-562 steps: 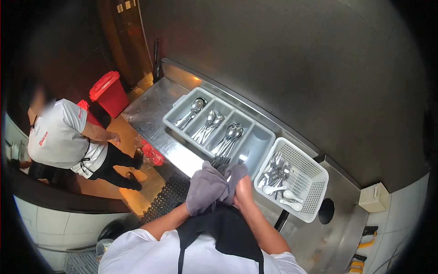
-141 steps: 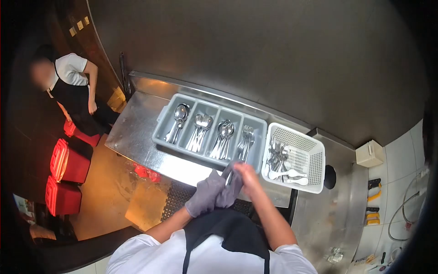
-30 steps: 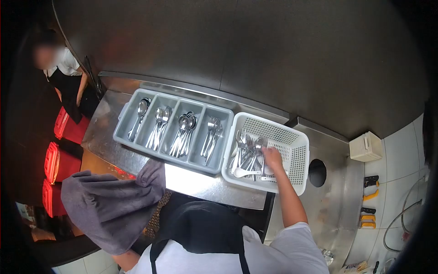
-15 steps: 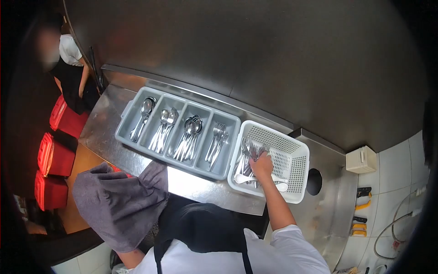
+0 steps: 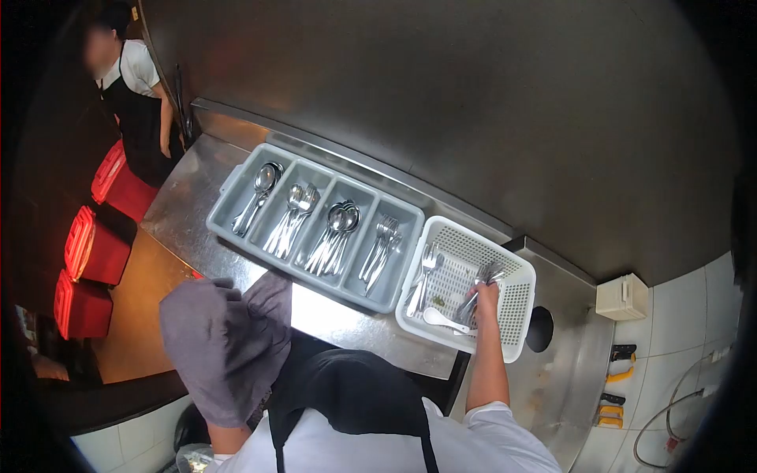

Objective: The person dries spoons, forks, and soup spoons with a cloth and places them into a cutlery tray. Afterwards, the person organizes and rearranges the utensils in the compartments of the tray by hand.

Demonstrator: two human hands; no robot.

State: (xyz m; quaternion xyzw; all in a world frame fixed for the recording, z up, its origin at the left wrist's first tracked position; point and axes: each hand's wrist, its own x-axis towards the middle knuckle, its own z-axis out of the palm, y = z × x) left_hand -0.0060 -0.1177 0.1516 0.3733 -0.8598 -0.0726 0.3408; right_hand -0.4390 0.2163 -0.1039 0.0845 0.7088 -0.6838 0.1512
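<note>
My right hand [image 5: 487, 299] is inside the white perforated basket [image 5: 516, 335], closed around a bunch of metal forks [image 5: 489, 273]. Beside it lies a white spoon [image 5: 445, 320], and more loose cutlery [image 5: 426, 272] rests along the basket's left side. A grey towel [image 5: 225, 339] drapes over my left hand and hides its fingers. To the left of the basket is a grey cutlery tray [image 5: 315, 290] with several compartments. It holds spoons [image 5: 266, 180] at the left, more spoons [image 5: 339, 221] in the middle and forks [image 5: 385, 229] at the right.
Tray and basket sit on a steel counter [image 5: 378, 335] against a metal wall. A round hole [image 5: 539, 329] lies right of the basket. Red lidded bins [image 5: 98, 248] and a person in a black apron [image 5: 138, 118] are at left. Yellow-handled tools [image 5: 619, 374] hang at right.
My right hand has shifted right within the basket and now grips the bunch of forks, leaving the basket's middle floor exposed. The towel-covered left hand stays left of the tray.
</note>
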